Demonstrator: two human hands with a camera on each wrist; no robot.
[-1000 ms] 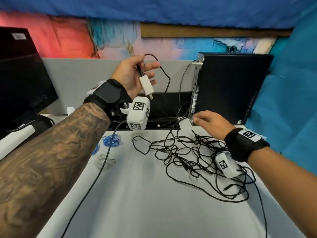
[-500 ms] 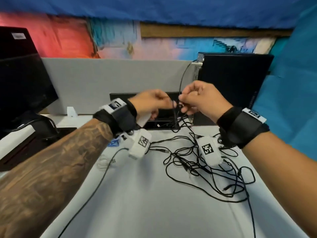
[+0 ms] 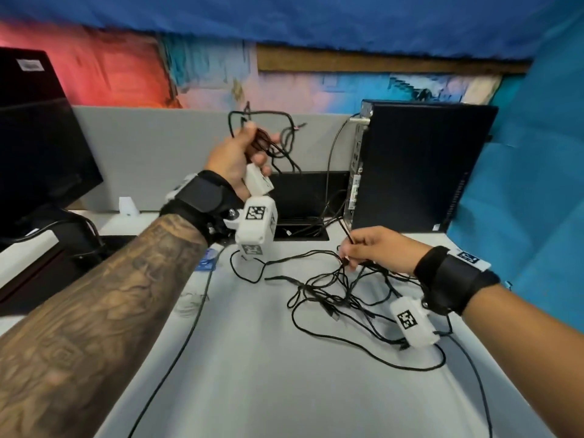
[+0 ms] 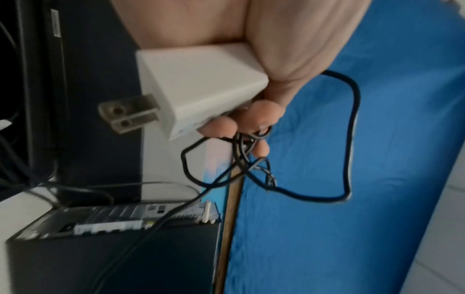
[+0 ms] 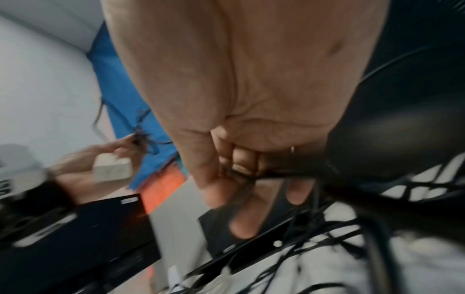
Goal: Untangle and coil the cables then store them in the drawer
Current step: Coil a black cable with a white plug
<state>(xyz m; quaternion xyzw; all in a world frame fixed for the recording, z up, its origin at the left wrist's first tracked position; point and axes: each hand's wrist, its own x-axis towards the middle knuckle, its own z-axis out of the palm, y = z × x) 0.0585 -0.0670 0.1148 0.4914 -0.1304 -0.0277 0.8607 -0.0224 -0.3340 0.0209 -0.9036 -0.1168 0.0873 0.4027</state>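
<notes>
My left hand [image 3: 243, 153] is raised above the desk and grips a white plug adapter [image 3: 257, 183] [image 4: 201, 85] in the palm, with loops of thin black cable [image 3: 268, 121] [image 4: 349, 139] pinched in its fingers. Lower right, my right hand [image 3: 363, 248] [image 5: 239, 175] pinches a strand of the same black cable close to the desk. A tangle of black cables [image 3: 347, 298] lies spread on the grey desk [image 3: 268, 358] under and beside the right hand. No drawer shows in any view.
A black desktop computer [image 3: 420, 165] stands upright at the back right. A black monitor [image 3: 34, 137] is at the left. A black cable slot [image 3: 303, 229] sits in the desk's rear, before a grey partition [image 3: 151, 147]. Small blue ties [image 3: 207, 263] lie near the left wrist.
The hands, together half a second ago, have parted: the left rose with the adapter and cable loops, the right dropped to the desk holding a strand.
</notes>
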